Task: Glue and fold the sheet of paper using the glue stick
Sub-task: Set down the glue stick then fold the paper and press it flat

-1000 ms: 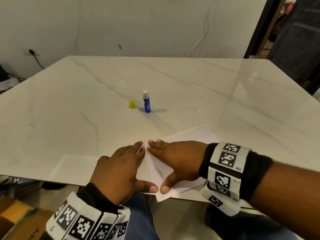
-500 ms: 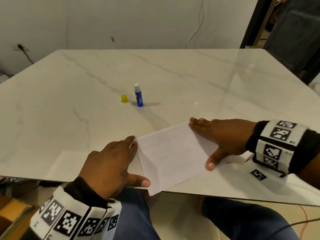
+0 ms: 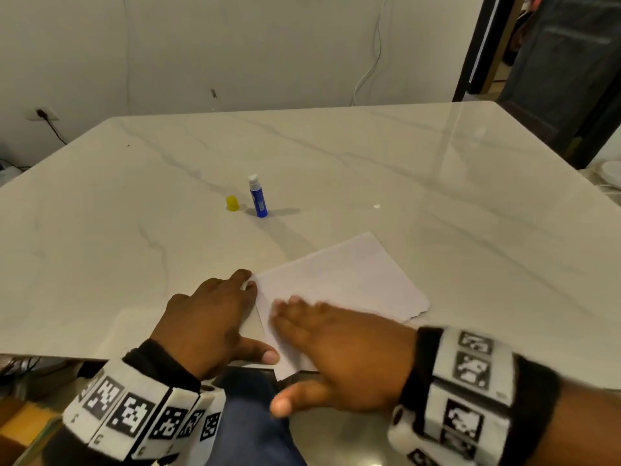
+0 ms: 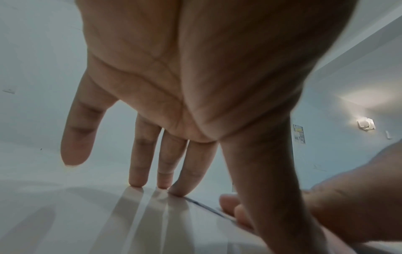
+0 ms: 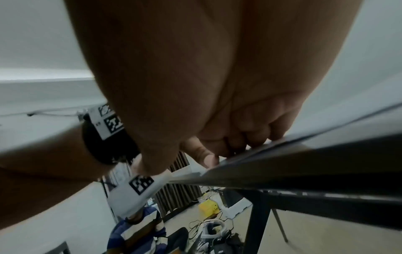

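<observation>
Marble table (image 3: 437,183) fills the head view; folded sheet of paper (image 3: 349,280) lies at its near edge, one corner hanging off the edge toward the person. Sheet looks doubled over, crease along its left side.

Right hand (image 3: 342,358) lies flat on the near-left part of the sheet, fingers straight and spread, thumb out past the table edge, gripping nothing; it's motion-blurred. Left hand (image 3: 208,324) also flat and open, fingertips (image 4: 177,191) down on the table right at the sheet's left corner, thumb along the near edge.

Glue stick (image 3: 258,196) stands upright mid-table, uncapped, well apart from the sheet; yellow cap (image 3: 232,203) just beside it.

Judgement: pressing/smoothing the glued fold. Next: firm strokes along the crease with left pinning the corner, then recap the stick.
</observation>
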A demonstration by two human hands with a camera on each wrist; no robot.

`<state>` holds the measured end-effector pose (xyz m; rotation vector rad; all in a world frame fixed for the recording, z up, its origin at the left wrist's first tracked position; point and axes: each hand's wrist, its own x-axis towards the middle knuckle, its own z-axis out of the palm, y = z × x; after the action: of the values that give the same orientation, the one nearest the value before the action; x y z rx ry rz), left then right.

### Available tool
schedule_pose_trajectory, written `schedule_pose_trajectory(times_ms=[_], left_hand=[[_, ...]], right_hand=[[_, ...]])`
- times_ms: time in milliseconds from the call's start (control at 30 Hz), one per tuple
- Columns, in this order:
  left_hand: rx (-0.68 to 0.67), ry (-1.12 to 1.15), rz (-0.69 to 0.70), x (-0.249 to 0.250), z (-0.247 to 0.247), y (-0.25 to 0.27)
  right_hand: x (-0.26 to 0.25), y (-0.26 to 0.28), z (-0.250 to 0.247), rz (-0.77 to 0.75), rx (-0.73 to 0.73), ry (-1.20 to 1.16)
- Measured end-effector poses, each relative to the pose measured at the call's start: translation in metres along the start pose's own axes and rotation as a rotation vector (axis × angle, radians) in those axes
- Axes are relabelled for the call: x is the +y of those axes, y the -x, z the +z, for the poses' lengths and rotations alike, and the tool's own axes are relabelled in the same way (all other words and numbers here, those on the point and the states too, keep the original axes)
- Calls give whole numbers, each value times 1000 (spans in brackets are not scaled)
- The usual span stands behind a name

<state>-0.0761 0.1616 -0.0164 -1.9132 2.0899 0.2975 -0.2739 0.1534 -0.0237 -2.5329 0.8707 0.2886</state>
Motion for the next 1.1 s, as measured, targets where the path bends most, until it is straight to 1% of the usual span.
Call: schedule_pose_trajectory(times_ms=[33, 100, 233, 367, 467, 533, 567, 600, 633, 667, 700, 767, 800, 967, 1000, 1100], left_hand=[[5, -10, -2, 0, 1, 0], [3, -29, -9, 0, 2, -1], [-8, -8, -13, 1, 0, 2], [-40, -9, -17, 1, -2, 1], [-53, -16, -26, 4, -11, -2], [5, -4, -41, 15, -21, -3], [59, 17, -18, 24, -26, -4], [112, 35, 35, 34, -29, -7], [137, 41, 99, 47, -31, -11], [125, 38, 152, 61, -30, -16], [83, 33, 183, 73, -27, -21], [-2, 29, 206, 89, -17, -33], [-21, 29, 215, 91, -13, -37], [-51, -37, 247, 83, -2, -47], [-56, -53, 249, 83, -2, -47], [-62, -70, 252, 84, -4, -46]], right_hand=[[-10, -6, 11, -24, -11, 9], [-9, -10, 22, 1, -5, 36], [28, 11, 20, 144, -6, 64], [77, 42, 11, 337, -2, 76], [90, 54, 10, 372, 3, 58], [90, 54, 11, 369, 9, 54], [90, 53, 10, 370, 10, 54], [90, 51, 9, 374, 7, 51], [90, 50, 8, 381, 2, 40], [89, 51, 5, 392, -3, 35], [88, 52, 3, 401, -9, 31], [82, 59, 1, 427, -19, 28], [77, 64, 2, 445, -24, 27], [53, 94, 6, 483, -81, 11], [53, 95, 6, 486, -99, 21], [62, 83, -1, 493, -91, 41]])
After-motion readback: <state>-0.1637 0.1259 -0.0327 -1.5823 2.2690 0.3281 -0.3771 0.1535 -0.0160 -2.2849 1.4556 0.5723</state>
